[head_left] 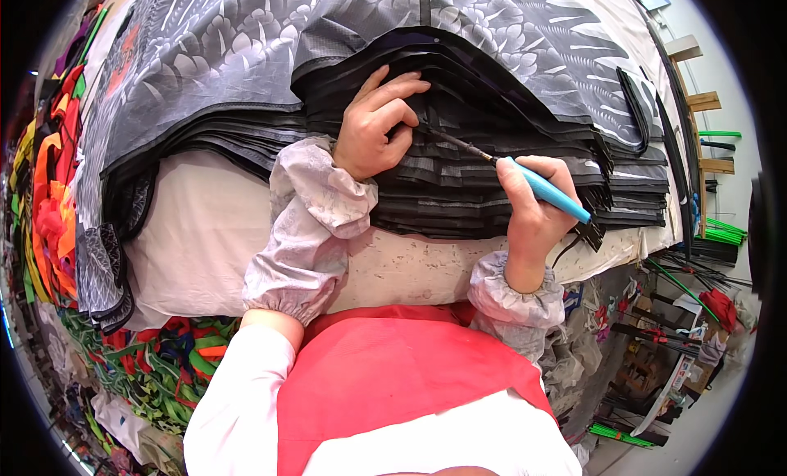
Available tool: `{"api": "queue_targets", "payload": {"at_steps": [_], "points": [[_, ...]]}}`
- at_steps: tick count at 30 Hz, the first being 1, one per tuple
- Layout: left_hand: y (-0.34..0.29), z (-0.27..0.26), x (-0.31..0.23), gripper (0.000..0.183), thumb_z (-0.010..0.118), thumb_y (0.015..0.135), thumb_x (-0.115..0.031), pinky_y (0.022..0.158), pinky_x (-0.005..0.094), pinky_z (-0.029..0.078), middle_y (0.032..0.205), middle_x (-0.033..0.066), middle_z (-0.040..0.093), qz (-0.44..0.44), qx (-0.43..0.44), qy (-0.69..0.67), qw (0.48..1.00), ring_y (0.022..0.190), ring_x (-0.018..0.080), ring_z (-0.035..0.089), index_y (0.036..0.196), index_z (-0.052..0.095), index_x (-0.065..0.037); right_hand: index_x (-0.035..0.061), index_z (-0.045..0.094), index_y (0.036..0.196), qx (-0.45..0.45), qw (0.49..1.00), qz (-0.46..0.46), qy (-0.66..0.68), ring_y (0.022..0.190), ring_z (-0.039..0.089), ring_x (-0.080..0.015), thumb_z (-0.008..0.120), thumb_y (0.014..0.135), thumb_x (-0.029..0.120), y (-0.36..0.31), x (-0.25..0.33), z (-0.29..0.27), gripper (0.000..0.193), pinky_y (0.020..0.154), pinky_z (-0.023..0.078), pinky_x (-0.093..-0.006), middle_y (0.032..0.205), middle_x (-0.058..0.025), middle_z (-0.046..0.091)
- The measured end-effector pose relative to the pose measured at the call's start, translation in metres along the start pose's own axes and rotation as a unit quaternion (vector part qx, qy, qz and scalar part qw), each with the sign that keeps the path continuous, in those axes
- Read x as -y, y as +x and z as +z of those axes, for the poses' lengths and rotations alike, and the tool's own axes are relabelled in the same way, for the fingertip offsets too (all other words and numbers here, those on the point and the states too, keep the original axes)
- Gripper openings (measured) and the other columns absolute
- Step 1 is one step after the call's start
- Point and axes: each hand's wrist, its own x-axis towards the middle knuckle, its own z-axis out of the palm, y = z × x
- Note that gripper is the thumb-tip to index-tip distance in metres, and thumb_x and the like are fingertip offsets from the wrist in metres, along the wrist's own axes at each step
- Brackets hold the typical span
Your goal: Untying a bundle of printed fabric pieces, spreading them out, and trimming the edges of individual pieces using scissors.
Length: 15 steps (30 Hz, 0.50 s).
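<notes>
While a red apron (pixel 393 378) presses close to the near edge of the surface (pixel 402 271), the right hand (pixel 537 214) has its grip clamped on a blue-handled tool (pixel 548 191), its thin metal shaft pointing at the layered black cloth (pixel 443 218) just back from that edge. The left hand (pixel 375 132) rests on those layers, thumb and forefinger curled beside the tip; I cannot tell whether they pinch cloth. The step looks like working the tip between layers, so the next move probably calls for steadying the edge and keeping fingers clear. Grey patterned fabric (pixel 246 50) spreads toward the far edge. Off the near left corner lie coloured strips (pixel 156 369); beyond the right edge stand wooden pieces (pixel 703 102), green rods (pixel 725 230) and a pale wall (pixel 721 58).
</notes>
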Motion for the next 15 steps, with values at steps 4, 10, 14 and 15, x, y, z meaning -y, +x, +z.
{"api": "queue_targets", "payload": {"at_steps": [4, 10, 14, 15], "points": [[0.001, -0.001, -0.001, 0.016, 0.061, 0.066, 0.008, 0.109, 0.0516, 0.033, 0.118, 0.0139, 0.066, 0.000, -0.004, 0.003, 1.000, 0.118, 0.0320, 0.060, 0.076, 0.058, -0.004, -0.0014, 0.065, 0.080, 0.029, 0.997, -0.065, -0.008, 0.056, 0.052, -0.0054, 0.079, 0.073, 0.000, 0.000, 0.014, -0.008, 0.015, 0.053, 0.040, -0.0179, 0.068, -0.0029, 0.063], [0.037, -0.010, -0.026, 0.015, 0.064, 0.070, 0.007, 0.095, 0.0408, 0.047, 0.103, 0.0090, 0.070, 0.009, 0.018, 0.147, 0.989, 0.100, 0.0251, 0.068, 0.079, 0.061, -0.004, -0.0037, 0.061, 0.079, -0.136, 0.986, -0.091, 0.029, 0.052, 0.049, -0.0097, 0.071, 0.077, 0.005, 0.001, 0.023, -0.053, 0.013, 0.049, 0.037, -0.0206, 0.066, -0.0057, 0.058], [0.079, 0.002, -0.031, 0.013, 0.066, 0.071, 0.004, 0.084, 0.0371, 0.050, 0.093, 0.0054, 0.072, -0.170, 0.039, 0.266, 0.948, 0.087, 0.0241, 0.069, 0.080, 0.064, -0.004, -0.0033, 0.060, 0.080, -0.133, 0.987, -0.094, 0.003, 0.051, 0.049, -0.0101, 0.070, 0.078, 0.006, -0.010, 0.020, -0.055, 0.014, 0.049, 0.037, -0.0208, 0.065, -0.0061, 0.057], [0.078, 0.002, -0.030, 0.013, 0.066, 0.071, 0.004, 0.084, 0.0371, 0.050, 0.093, 0.0054, 0.072, -0.165, 0.039, 0.267, 0.949, 0.087, 0.0241, 0.069, 0.080, 0.064, -0.004, -0.0031, 0.060, 0.080, -0.126, 0.987, -0.098, -0.007, 0.051, 0.049, -0.0101, 0.070, 0.078, 0.006, -0.012, 0.019, -0.055, 0.014, 0.048, 0.038, -0.0207, 0.065, -0.0061, 0.057]]}}
